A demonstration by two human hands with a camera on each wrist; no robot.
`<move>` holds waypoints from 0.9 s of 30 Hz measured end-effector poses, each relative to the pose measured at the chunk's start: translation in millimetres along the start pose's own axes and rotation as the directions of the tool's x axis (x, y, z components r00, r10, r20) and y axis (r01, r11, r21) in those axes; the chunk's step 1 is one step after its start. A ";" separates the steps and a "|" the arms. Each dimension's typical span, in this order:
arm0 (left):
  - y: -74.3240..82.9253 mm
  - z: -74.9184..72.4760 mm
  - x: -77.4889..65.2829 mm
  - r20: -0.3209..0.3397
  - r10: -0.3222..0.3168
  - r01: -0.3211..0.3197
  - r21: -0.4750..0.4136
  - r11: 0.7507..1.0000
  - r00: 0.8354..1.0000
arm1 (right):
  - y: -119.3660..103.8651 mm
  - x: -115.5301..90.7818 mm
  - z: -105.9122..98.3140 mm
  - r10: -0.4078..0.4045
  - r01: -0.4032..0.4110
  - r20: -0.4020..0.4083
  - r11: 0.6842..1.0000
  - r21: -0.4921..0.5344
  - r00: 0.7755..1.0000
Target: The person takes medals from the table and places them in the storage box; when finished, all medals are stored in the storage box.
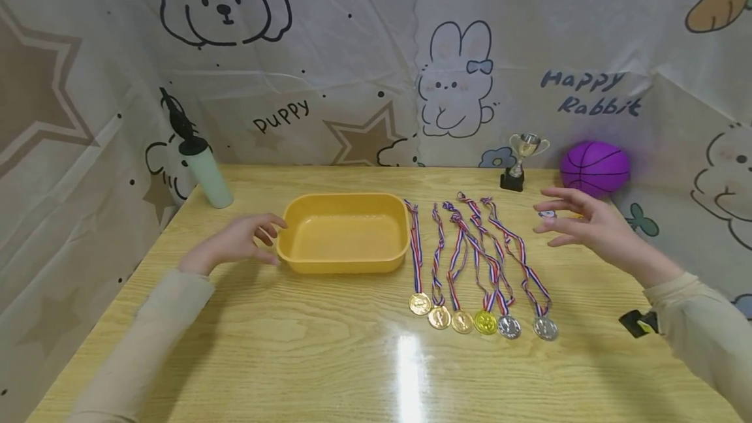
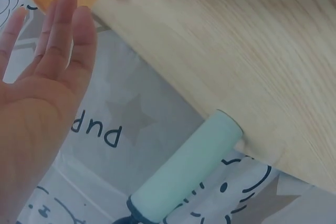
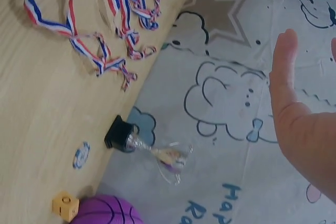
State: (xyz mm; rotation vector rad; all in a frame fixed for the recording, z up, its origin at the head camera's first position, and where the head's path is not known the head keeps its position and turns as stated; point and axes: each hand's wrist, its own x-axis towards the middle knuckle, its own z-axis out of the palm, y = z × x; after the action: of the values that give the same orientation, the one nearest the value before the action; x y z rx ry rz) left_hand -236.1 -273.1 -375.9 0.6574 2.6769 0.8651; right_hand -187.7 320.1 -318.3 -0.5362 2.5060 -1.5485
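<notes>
A yellow plastic tray (image 1: 343, 267) sits at the middle of the table. By its left rim is my left hand (image 1: 242, 240), fingers loosely bent and nothing in them; whether the fingertips touch the rim I cannot tell. My right hand (image 1: 587, 222) hovers over the right side of the table, fingers spread, holding nothing. Between tray and right hand lie several medals in a row, a gold medal (image 1: 420, 303) at the left end and a silver medal (image 1: 546, 328) at the right, their striped ribbons (image 3: 107, 3) stretching toward the back.
A pale green bottle (image 1: 210, 178) with a black top stands at the back left. Along the back right are a small trophy cup (image 1: 525, 145), a purple basketball (image 1: 595, 168), a yellow cube (image 3: 65, 206) and a round chip (image 3: 81, 155). A black item (image 1: 637, 324) lies by the right sleeve.
</notes>
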 end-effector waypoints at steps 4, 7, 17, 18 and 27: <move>-0.7 4.2 0.8 0.003 0.010 -0.010 -0.003 1.000 1.000 | 0.0 3.1 13.7 0.011 -0.015 0.045 0.997 0.074 0.999; -1.7 7.6 1.0 -0.009 0.016 -0.016 -0.003 1.000 1.000 | -0.7 6.0 25.3 0.014 -0.023 0.077 0.993 0.117 0.997; -9.4 17.0 0.3 -0.104 0.016 -0.020 -0.037 0.999 0.994 | -5.0 13.6 71.0 0.085 -0.120 0.148 0.962 0.244 0.985; -10.1 17.2 0.2 -0.112 0.015 -0.020 -0.043 0.999 0.994 | -5.0 13.4 77.7 0.096 -0.135 0.158 0.955 0.263 0.983; -9.8 18.1 0.1 -0.126 -0.007 -0.003 -0.081 0.997 0.992 | 5.1 13.8 131.1 0.169 -0.241 0.260 0.931 0.274 0.951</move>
State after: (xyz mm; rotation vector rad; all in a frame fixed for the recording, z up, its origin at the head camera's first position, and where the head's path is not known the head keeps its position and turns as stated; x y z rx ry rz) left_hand -232.9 -271.3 -396.2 0.6001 2.7354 1.0419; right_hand -161.3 207.6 -381.9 -0.3691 2.0293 -1.6389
